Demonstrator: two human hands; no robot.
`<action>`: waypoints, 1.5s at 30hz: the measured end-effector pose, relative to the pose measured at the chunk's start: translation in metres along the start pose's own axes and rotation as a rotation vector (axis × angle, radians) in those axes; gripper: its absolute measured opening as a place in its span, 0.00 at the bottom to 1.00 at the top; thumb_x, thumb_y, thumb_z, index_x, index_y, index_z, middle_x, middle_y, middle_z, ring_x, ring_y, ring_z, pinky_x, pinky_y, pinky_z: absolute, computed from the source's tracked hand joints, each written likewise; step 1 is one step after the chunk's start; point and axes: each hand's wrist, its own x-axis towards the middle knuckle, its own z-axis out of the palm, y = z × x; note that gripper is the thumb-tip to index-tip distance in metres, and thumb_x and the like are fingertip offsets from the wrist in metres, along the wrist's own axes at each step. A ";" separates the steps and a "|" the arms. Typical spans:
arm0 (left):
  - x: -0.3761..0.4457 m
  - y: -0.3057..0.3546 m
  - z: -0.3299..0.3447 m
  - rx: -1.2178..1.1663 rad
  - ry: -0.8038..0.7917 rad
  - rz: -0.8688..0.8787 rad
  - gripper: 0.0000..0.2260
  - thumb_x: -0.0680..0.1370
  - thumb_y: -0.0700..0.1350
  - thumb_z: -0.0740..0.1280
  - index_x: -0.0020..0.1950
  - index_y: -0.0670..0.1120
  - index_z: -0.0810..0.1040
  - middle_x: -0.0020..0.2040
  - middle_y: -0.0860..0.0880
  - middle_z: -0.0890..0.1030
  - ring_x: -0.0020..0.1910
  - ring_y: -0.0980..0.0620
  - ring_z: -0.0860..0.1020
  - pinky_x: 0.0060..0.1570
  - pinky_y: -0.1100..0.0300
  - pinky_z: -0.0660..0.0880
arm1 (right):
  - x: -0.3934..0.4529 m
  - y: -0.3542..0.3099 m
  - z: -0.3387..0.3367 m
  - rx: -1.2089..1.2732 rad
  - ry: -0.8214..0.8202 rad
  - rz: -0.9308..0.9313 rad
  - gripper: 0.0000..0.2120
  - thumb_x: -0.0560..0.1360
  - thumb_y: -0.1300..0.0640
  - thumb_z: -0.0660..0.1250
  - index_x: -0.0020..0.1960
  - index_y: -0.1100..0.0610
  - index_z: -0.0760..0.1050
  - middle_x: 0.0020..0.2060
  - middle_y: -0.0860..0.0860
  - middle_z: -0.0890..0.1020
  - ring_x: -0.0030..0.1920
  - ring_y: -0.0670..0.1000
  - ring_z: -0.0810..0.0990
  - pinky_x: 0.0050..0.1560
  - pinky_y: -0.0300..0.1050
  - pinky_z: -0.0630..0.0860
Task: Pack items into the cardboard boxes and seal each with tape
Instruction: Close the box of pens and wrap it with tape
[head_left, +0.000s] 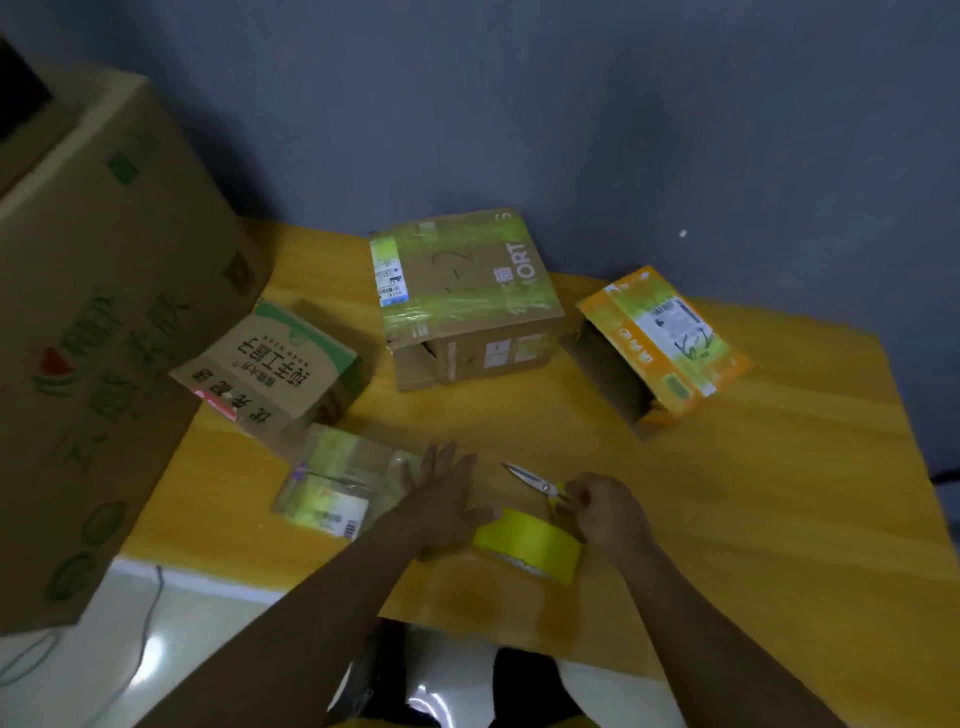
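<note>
A roll of yellow tape stands on the wooden table near its front edge. My left hand lies with fingers straight, its thumb touching the roll's left side. My right hand grips the yellow handles of a pair of scissors, blades pointing up-left. A small flat taped box lies just left of my left hand. Behind stand a green-and-brown printed box, a taped brown box and an orange box with its side open.
A very large cardboard carton fills the left side and overlaps the table's left edge. A grey wall runs behind the table. A white floor and a thin cable show below left.
</note>
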 end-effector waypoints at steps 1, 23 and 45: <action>0.000 0.002 0.004 -0.015 0.021 -0.019 0.42 0.74 0.68 0.62 0.79 0.52 0.46 0.79 0.50 0.38 0.76 0.47 0.35 0.71 0.39 0.36 | 0.005 0.009 0.001 -0.050 -0.033 -0.013 0.12 0.79 0.53 0.63 0.60 0.53 0.79 0.58 0.55 0.79 0.57 0.58 0.77 0.52 0.49 0.75; -0.034 0.031 0.047 -0.173 0.345 -0.555 0.58 0.55 0.84 0.49 0.74 0.46 0.54 0.76 0.46 0.50 0.75 0.43 0.50 0.73 0.41 0.50 | 0.067 -0.082 -0.072 -0.387 -0.450 -0.448 0.16 0.72 0.47 0.73 0.43 0.60 0.75 0.38 0.56 0.75 0.41 0.54 0.74 0.36 0.45 0.63; -0.038 0.025 0.052 -0.126 0.385 -0.545 0.72 0.38 0.82 0.26 0.76 0.49 0.50 0.77 0.48 0.48 0.76 0.46 0.50 0.72 0.44 0.51 | 0.067 -0.144 -0.092 -0.997 -0.810 -0.447 0.28 0.66 0.30 0.70 0.33 0.52 0.62 0.32 0.48 0.67 0.38 0.53 0.69 0.43 0.47 0.68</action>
